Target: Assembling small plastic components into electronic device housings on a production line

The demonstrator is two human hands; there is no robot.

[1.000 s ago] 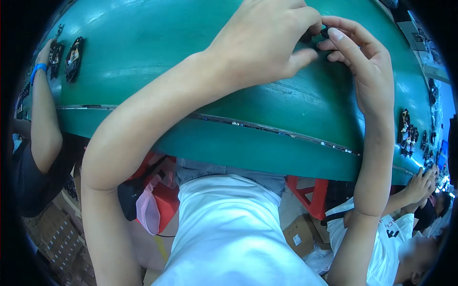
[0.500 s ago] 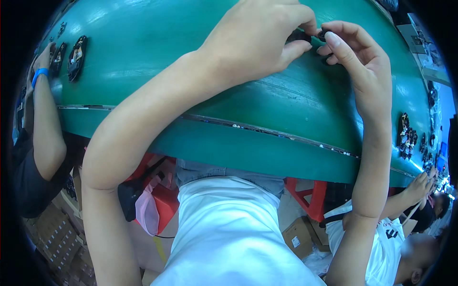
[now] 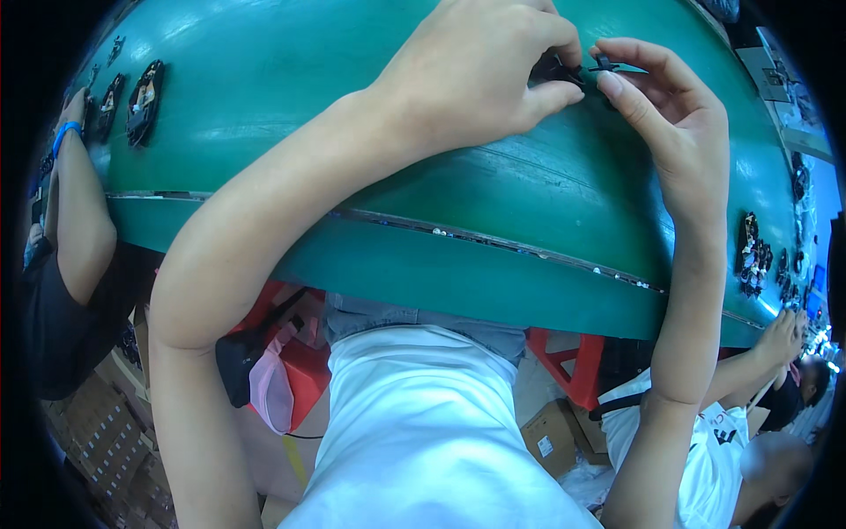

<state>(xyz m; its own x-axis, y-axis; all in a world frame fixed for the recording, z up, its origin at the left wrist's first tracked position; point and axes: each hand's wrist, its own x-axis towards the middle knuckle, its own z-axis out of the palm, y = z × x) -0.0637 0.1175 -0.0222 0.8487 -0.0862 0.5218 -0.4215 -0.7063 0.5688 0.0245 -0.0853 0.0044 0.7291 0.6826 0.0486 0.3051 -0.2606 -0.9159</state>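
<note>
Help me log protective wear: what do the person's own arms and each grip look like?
The left grip and right grip are ungloved human hands, with no ring visible. The arms are bare past the elbows, with no sleeves, watch, bracelet, cables or markings showing. The person wears a white top. The blue wristband at the picture's left belongs to someone else.

The smooth, glossy counter (image 3: 291,97) has plastic-looking black pieces (image 3: 604,63) above it and, past its near edge, a plastic-looking stool (image 3: 589,360), matt cardboard box (image 3: 559,428) and cloth shirt (image 3: 432,423).
</note>
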